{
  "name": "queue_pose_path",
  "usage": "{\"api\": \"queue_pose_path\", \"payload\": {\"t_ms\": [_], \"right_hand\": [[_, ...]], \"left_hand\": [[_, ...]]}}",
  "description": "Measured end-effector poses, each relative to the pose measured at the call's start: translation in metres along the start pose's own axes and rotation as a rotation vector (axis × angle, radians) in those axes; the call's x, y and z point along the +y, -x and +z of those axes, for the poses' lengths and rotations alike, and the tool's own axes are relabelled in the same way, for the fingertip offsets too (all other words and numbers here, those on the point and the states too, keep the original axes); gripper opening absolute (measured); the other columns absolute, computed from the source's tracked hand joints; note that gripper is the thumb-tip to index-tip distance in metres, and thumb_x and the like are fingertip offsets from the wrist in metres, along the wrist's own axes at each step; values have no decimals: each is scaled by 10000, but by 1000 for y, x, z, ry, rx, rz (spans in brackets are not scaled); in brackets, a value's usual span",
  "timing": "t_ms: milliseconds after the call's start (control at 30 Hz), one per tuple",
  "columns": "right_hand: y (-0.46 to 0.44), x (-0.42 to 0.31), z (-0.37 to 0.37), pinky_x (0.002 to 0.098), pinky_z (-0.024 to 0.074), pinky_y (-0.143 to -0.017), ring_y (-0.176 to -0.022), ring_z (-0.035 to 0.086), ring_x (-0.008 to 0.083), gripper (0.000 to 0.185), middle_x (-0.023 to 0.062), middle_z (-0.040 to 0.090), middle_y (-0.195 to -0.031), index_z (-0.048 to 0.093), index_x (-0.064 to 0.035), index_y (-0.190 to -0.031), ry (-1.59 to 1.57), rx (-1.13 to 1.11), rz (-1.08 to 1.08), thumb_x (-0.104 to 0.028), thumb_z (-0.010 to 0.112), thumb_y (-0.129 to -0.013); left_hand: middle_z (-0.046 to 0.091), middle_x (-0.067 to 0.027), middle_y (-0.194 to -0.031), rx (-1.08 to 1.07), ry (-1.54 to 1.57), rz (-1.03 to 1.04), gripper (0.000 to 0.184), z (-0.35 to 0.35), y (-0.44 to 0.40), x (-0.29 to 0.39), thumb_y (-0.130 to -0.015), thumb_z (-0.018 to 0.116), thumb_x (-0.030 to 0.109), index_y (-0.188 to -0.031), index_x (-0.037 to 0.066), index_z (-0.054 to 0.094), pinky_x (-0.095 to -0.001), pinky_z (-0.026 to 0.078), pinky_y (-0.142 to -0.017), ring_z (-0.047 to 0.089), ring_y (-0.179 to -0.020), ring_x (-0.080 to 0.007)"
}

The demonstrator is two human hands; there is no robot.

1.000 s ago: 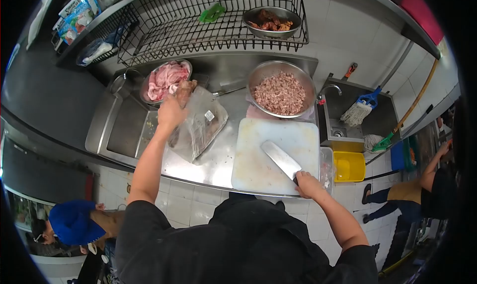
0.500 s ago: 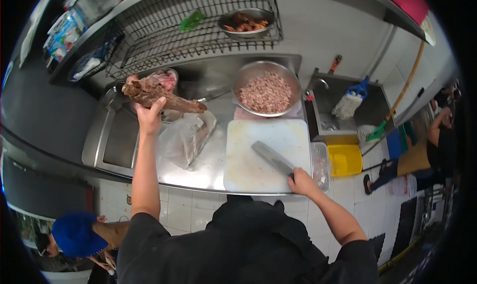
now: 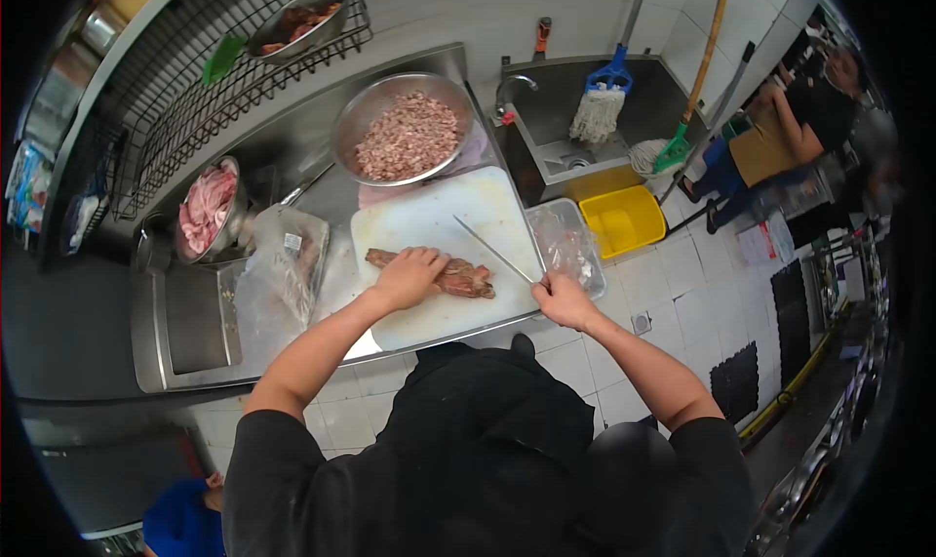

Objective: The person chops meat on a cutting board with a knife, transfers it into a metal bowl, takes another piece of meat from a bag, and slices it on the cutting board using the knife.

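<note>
A long, brown piece of meat (image 3: 466,280) lies across the white cutting board (image 3: 497,201). My left hand (image 3: 411,276) rests over its middle, fingers closed on it and pressing it to the board. In my right hand (image 3: 564,298) is the handle of a broad kitchen knife (image 3: 492,250). The blade is turned nearly edge-on, pointing up and left above the board's right side, apart from the meat. Behind the board stands a metal bowl (image 3: 343,147) of chopped pinkish meat (image 3: 409,138).
Left of the board lie a clear plastic bag (image 3: 258,303) and a bowl of raw meat (image 3: 210,206). A plastic container (image 3: 561,240) and a yellow tub (image 3: 624,220) sit at the right, below a sink (image 3: 546,118) with mops. Another person (image 3: 799,118) stands far right.
My left hand has brought the meat from above the bowl at the left down onto the cutting board. The knife has turned from flat to nearly edge-on. The view has swung right.
</note>
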State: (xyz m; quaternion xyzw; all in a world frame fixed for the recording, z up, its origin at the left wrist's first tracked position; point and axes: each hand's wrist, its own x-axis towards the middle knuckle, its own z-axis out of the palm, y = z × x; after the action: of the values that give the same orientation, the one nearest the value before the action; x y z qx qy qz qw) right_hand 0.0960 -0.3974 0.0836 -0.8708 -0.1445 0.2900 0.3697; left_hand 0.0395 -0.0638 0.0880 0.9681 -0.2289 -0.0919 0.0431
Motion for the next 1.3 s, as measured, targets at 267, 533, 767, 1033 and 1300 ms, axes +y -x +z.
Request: {"api": "queue_pose_path", "payload": {"t_ms": [267, 533, 767, 1033, 1300], "right_hand": [[18, 17, 4, 566, 510, -735, -780, 672, 494, 408, 325, 665, -803, 553, 106, -1032, 62, 165, -223, -299, 576, -987], [6, -8, -36, 504, 546, -602, -546, 647, 430, 354, 310, 674, -793, 525, 90, -1084, 116, -285, 18, -252, 481, -1003], [-12, 30, -8, 615, 509, -759, -830, 661, 526, 298, 305, 681, -836, 547, 3, -1135, 329, -91, -290, -247, 529, -972], [-25, -23, 34, 602, 510, -743, -824, 659, 515, 225, 313, 675, -844, 546, 14, -1069, 330, -108, -236, -171, 519, -944], [-56, -87, 47, 563, 517, -754, -851, 660, 481, 188, 278, 685, -864, 572, 13, -1028, 359, -196, -458, -128, 547, -906]], "left_hand": [[676, -148, -1180, -125, 117, -133, 476, 17, 10, -34, -821, 746, 217, -1251, 58, 621, -478, 494, -969, 630, -1116, -359], [704, -171, -1078, 70, 205, -438, 368, 21, 24, -10, -826, 732, 171, -1163, 48, 649, -480, 524, -884, 660, -1023, -384], [699, -297, -961, 381, 449, -1178, 446, 45, 26, 39, -860, 743, 345, -1024, -55, 635, -498, 543, -804, 685, -906, -457], [708, -155, -999, 410, 1014, -1013, 302, 45, 29, 43, -915, 737, 126, -1169, -9, 645, -358, 570, -745, 699, -798, -245], [510, -93, -1392, 483, 261, -370, 592, 25, 44, 20, -751, 850, 207, -1279, 109, 602, -479, 413, -1036, 467, -1300, -324]]}}
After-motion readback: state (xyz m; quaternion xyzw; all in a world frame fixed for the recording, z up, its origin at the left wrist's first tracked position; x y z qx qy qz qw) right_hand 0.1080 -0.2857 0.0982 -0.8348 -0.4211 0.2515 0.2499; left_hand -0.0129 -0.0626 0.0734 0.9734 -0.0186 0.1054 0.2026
